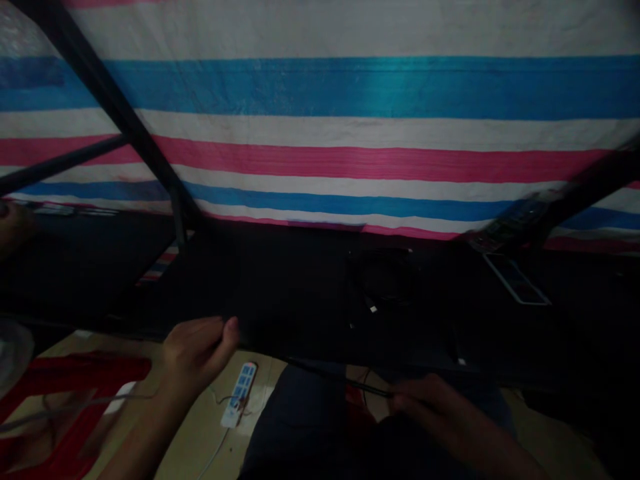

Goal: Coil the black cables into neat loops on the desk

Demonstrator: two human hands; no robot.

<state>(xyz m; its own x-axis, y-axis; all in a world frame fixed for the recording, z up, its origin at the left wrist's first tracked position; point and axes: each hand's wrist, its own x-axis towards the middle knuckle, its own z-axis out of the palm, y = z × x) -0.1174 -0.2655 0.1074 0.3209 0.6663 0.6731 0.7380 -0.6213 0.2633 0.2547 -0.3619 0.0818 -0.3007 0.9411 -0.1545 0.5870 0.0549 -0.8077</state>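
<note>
My left hand (200,350) is closed at the front edge of the black table (280,287), its thumb on top; what its fingers hold is too dark to make out. Lower right, my right hand (430,407) is closed round a thin black cable (340,379), which runs leftward just below the table edge, in front of my legs. Further back on the table lies a coiled black cable (385,250) with pale metal connectors. A connector end (461,361) rests near the front edge.
A phone-like device (517,280) lies at the right beside a clear plastic package (520,217). Dark metal frame bars (150,160) rise at both sides. Another person's hand (13,227) is at far left. Below are a power strip (240,395) and a red frame (75,393).
</note>
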